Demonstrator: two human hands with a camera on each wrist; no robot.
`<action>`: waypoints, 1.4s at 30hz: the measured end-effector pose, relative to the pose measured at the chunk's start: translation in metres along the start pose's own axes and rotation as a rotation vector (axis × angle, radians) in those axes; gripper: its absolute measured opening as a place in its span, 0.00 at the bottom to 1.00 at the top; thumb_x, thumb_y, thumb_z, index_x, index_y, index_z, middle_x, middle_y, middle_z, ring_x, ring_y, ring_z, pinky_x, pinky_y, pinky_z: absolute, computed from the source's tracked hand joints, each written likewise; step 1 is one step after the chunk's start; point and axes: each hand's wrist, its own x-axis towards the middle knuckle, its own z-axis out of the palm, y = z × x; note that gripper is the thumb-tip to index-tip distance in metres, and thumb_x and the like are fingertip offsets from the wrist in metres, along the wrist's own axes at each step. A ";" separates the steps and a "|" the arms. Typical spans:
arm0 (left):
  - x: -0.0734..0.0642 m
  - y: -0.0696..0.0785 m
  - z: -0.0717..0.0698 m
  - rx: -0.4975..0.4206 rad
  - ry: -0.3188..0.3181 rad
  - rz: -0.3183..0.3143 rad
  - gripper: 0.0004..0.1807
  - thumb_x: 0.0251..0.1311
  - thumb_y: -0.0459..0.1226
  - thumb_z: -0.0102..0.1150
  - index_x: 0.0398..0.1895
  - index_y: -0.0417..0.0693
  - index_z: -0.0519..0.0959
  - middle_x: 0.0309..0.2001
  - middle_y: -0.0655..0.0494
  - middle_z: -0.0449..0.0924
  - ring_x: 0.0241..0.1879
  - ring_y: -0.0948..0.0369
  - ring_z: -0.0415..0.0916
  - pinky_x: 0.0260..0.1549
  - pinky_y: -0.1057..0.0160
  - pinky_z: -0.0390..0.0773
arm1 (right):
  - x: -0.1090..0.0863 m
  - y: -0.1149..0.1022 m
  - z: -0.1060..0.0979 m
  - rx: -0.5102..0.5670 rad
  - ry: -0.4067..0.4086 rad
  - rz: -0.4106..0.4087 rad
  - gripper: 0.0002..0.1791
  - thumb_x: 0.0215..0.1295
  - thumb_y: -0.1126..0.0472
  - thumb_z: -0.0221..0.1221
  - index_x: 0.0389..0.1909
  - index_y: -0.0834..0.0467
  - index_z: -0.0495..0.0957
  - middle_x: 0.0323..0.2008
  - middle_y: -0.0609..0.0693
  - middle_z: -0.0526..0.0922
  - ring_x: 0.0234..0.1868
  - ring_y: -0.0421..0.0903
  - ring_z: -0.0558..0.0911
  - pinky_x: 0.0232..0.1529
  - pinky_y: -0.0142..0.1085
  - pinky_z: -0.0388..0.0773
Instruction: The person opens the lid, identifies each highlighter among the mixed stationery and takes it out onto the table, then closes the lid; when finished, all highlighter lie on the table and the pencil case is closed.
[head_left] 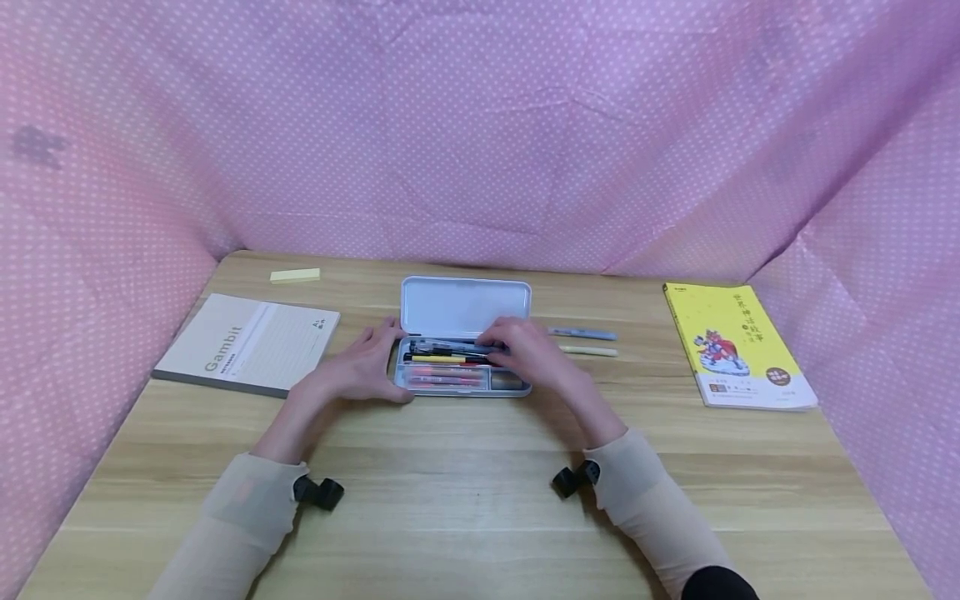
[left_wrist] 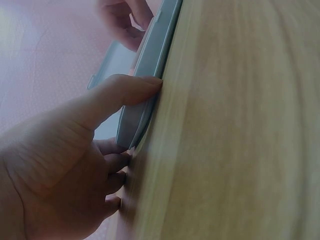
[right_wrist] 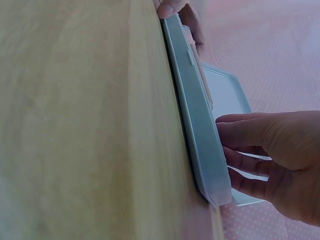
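A pale blue pencil case [head_left: 516, 389] lies on the table with its lid [head_left: 465, 306] tipped back behind it. Several pens [head_left: 438, 358] fill its rear part, and pink-toned sticks [head_left: 447, 377] show in the front compartment. My left hand [head_left: 358, 367] grips the left end; in the left wrist view its thumb [left_wrist: 142, 89] presses the front wall and the other fingers curl behind the end. My right hand [head_left: 531, 354] reaches in over the right side, thumb and fingers around a clear-barrelled pen [head_left: 450, 346]. The case wall hides those fingertips in the right wrist view.
A blue pen [head_left: 583, 334] and a pale green pen [head_left: 588, 351] lie right of the case. A grey notebook [head_left: 251, 342] lies at left, with a yellow sticky-note strip [head_left: 295, 275] behind it. A yellow book [head_left: 735, 346] lies at right. Pink dotted cloth [head_left: 480, 142] encloses the table.
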 end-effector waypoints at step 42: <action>-0.001 0.002 0.000 0.006 -0.012 -0.011 0.55 0.46 0.54 0.75 0.74 0.42 0.57 0.82 0.29 0.36 0.80 0.28 0.37 0.80 0.32 0.45 | -0.106 0.093 -0.054 0.211 0.123 0.067 0.14 0.62 0.75 0.65 0.46 0.60 0.88 0.41 0.54 0.87 0.41 0.48 0.85 0.43 0.33 0.86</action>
